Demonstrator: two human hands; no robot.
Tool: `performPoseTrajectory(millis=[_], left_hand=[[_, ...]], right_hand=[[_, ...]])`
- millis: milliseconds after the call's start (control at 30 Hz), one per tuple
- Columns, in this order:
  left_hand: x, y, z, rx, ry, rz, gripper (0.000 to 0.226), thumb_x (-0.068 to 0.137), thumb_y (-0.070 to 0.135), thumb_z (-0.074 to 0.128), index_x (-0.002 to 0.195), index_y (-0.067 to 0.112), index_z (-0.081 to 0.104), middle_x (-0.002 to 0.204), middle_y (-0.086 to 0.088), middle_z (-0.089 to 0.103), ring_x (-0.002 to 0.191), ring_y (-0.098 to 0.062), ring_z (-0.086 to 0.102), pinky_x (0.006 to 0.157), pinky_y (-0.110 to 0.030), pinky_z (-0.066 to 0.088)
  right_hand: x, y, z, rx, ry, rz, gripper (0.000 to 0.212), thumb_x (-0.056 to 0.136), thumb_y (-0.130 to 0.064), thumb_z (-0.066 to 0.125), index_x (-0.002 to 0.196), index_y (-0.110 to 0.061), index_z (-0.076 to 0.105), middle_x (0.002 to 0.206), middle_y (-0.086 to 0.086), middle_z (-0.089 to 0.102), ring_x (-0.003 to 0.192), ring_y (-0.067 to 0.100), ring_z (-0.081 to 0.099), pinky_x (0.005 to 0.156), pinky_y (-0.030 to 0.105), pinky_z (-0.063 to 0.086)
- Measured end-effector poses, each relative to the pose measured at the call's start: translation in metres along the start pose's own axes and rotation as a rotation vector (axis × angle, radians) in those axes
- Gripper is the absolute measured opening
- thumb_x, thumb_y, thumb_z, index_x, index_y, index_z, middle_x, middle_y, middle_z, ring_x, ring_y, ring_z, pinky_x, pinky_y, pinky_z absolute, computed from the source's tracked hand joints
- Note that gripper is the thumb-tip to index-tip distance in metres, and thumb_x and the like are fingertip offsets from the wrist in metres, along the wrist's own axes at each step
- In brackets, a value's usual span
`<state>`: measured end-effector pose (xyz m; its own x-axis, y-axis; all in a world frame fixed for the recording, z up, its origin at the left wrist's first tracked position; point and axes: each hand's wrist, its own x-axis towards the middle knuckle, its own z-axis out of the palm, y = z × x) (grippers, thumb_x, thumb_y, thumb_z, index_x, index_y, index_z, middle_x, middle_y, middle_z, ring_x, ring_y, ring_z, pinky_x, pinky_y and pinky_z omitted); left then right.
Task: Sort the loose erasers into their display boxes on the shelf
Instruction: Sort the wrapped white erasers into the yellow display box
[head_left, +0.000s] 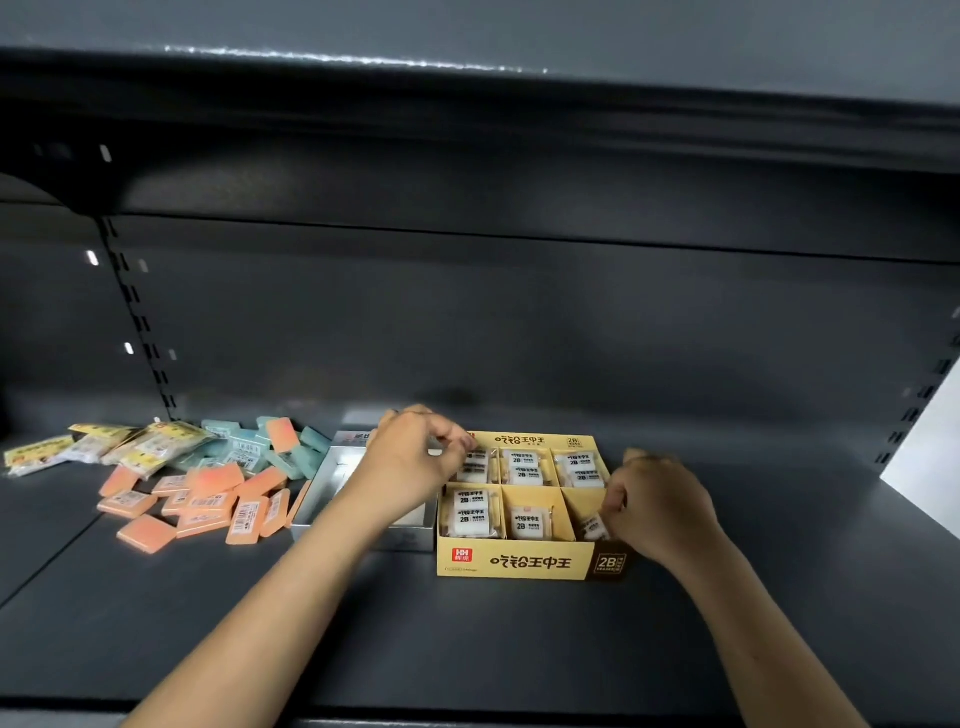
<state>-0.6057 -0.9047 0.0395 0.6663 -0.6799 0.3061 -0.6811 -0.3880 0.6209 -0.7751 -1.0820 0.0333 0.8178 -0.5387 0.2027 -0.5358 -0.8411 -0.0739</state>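
Dark metal shelf (467, 639), yellow display box (519, 561)

Yellow box (524, 561) holds wrapped erasers (472, 512).

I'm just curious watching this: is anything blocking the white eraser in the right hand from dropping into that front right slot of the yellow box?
Nothing visible blocks it. The right hand holds the white wrapped eraser already at the front right compartment of the yellow cardboard display box. That slot's bottom is hidden.
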Motion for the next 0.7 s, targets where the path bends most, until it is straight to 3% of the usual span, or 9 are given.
performPoseTrajectory(millis=[100,167,300,400,500,700], left_hand=[[-0.001,-0.003,-0.005,-0.002,0.021,0.002,0.022,0.085,0.027,0.058,0.072,0.044,0.065,0.094,0.013,0.064,0.106,-0.016,0.050,0.096,-0.035,0.040],[0.000,-0.004,-0.008,0.000,0.036,0.005,0.018,0.085,0.025,0.058,0.077,0.038,0.069,0.092,0.014,0.065,0.107,-0.016,0.050,0.099,-0.037,0.039],[0.002,-0.005,-0.014,-0.017,0.058,0.034,0.027,0.085,0.019,0.058,0.071,0.040,0.066,0.079,0.024,0.061,0.100,-0.008,0.052,0.102,-0.044,0.037],[0.002,-0.014,-0.021,-0.042,0.098,0.009,0.033,0.084,0.020,0.058,0.063,0.046,0.062,0.084,0.020,0.064,0.101,-0.009,0.054,0.100,-0.046,0.040],[-0.003,-0.026,-0.032,-0.070,0.145,-0.037,0.031,0.083,0.023,0.057,0.064,0.046,0.064,0.089,0.016,0.066,0.102,-0.013,0.054,0.098,-0.046,0.042],[-0.020,-0.048,-0.064,-0.025,0.177,-0.079,0.018,0.077,0.034,0.052,0.064,0.042,0.061,0.077,0.021,0.063,0.092,-0.011,0.057,0.099,-0.043,0.040]], right_hand=[[0.001,0.004,0.002,0.044,-0.189,-0.030,0.023,0.086,-0.038,0.062,0.092,-0.017,0.070,0.095,-0.007,0.052,0.085,0.007,0.052,0.069,0.018,0.042],[0.000,0.006,0.002,0.075,-0.226,-0.047,0.028,0.090,-0.040,0.057,0.089,-0.015,0.070,0.092,-0.006,0.051,0.082,0.007,0.054,0.067,0.017,0.041],[-0.001,0.007,-0.005,0.177,-0.097,-0.006,0.028,0.091,-0.038,0.054,0.078,-0.018,0.068,0.086,-0.007,0.050,0.071,0.004,0.051,0.059,0.015,0.034],[0.001,0.003,-0.017,0.221,-0.010,-0.012,0.029,0.092,-0.038,0.052,0.077,-0.019,0.067,0.083,-0.007,0.049,0.072,0.004,0.050,0.058,0.015,0.030],[0.007,-0.009,-0.027,0.297,0.076,-0.058,0.034,0.092,-0.035,0.052,0.069,-0.014,0.064,0.081,-0.003,0.050,0.073,0.009,0.051,0.060,0.019,0.035],[0.022,-0.066,-0.033,0.432,0.117,-0.165,0.032,0.092,-0.033,0.054,0.066,-0.017,0.065,0.079,-0.005,0.051,0.075,0.006,0.049,0.060,0.021,0.034]])
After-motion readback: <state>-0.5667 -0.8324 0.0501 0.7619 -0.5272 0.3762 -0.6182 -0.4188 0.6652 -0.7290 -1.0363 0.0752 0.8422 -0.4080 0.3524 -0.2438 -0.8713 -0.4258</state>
